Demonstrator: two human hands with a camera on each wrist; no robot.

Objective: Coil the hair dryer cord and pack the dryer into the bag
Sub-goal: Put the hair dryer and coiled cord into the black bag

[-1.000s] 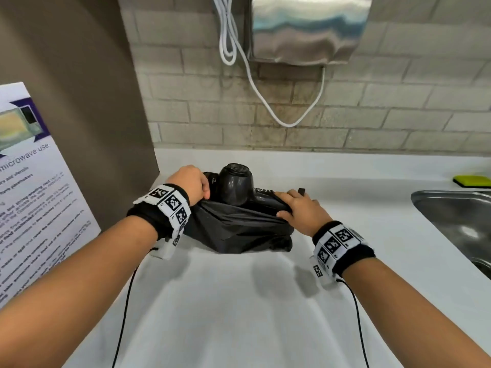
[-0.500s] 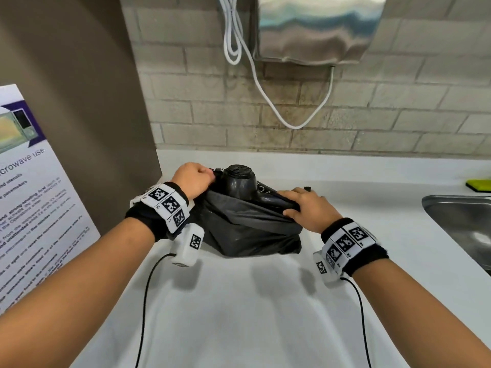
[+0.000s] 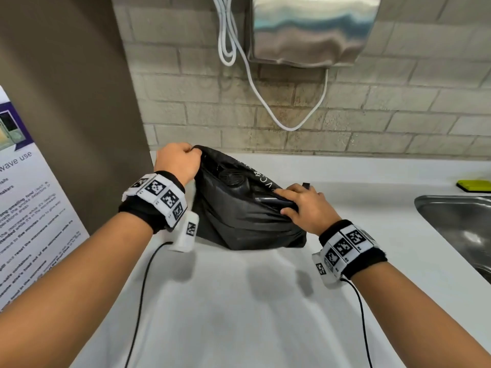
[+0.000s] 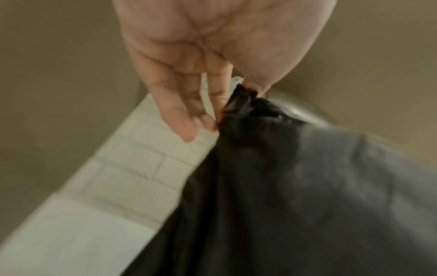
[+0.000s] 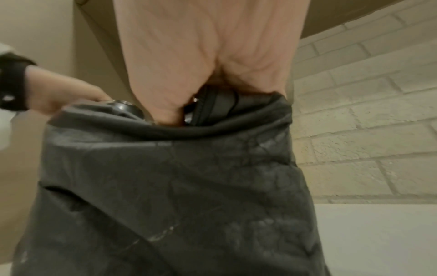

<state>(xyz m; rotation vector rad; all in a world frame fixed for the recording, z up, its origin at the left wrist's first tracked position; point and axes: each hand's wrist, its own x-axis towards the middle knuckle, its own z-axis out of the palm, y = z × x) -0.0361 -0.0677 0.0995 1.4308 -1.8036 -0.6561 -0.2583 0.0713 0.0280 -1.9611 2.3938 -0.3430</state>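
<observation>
A black fabric bag (image 3: 239, 221) stands on the white counter (image 3: 239, 301) with the black hair dryer (image 3: 233, 177) inside it; only the dryer's rear grille shows in the mouth. My left hand (image 3: 178, 162) pinches the bag's left rim (image 4: 238, 100) and holds it raised. At the bag's right rim my right hand (image 3: 305, 205) grips the fabric edge together with the dryer's handle (image 5: 212, 104). A small black plug end (image 3: 306, 185) pokes out behind the right hand. The cord itself is hidden in the bag.
A steel sink (image 3: 459, 221) is set into the counter at the right, with a yellow-green sponge (image 3: 474, 185) behind it. A brown cabinet side (image 3: 66, 102) with a poster (image 3: 26, 221) stands at the left. Above hang a wall-mounted steel dispenser (image 3: 310, 30) and a white cable (image 3: 252, 83).
My left hand has lifted the bag's left rim up and over the dryer, so the dryer now sits lower in the bag. The right hand stayed at the right rim.
</observation>
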